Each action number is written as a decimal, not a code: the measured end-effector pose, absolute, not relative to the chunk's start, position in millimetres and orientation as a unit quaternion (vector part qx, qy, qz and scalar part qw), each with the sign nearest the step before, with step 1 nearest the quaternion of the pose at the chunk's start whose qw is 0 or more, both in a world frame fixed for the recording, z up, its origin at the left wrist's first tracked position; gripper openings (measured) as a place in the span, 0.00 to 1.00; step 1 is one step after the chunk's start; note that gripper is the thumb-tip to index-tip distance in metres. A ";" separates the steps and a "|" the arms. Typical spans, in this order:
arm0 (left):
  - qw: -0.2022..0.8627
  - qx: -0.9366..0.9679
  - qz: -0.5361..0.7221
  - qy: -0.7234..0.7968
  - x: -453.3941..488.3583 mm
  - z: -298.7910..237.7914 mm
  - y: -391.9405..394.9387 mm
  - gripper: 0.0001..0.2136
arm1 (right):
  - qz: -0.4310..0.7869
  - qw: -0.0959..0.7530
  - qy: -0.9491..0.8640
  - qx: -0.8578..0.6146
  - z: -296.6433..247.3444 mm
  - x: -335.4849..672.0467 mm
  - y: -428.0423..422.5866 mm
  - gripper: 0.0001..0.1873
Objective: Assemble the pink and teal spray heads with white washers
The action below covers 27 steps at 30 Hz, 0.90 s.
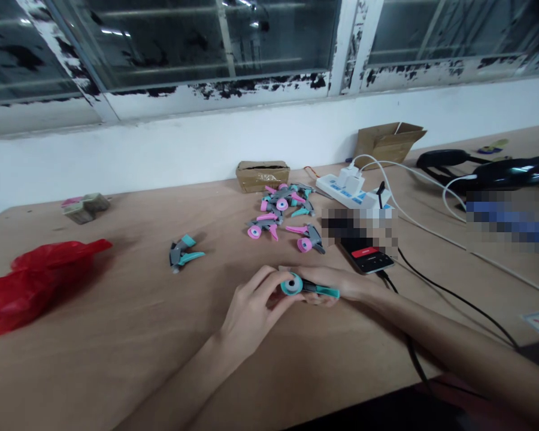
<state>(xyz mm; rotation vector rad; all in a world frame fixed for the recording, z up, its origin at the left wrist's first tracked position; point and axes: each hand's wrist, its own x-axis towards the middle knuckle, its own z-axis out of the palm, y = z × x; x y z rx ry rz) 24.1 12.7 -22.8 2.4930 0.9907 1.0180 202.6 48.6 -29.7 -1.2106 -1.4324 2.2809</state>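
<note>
Both my hands meet over the middle of the wooden table on one teal spray nozzle head. My left hand pinches its round teal cap end with thumb and fingers. My right hand is curled round the body and trigger from behind. A finished teal and grey nozzle lies alone to the left. A pile of several pink and teal nozzles lies just beyond my hands.
A red plastic bag lies at the left edge. A small brown box and an open carton stand by the wall. A power strip, a phone and cables crowd the right side.
</note>
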 end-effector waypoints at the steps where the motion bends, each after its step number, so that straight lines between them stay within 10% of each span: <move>1: 0.134 0.858 0.356 0.345 24.7 -23.5 12.1 0.07 | 0.770 0.092 -0.481 -0.408 -29.8 202.6 48.8 0.29; 27: 0.231 0.819 0.372 0.370 32.0 -25.5 10.6 0.06 | 0.747 0.119 -0.508 -0.411 -28.3 205.5 44.4 0.24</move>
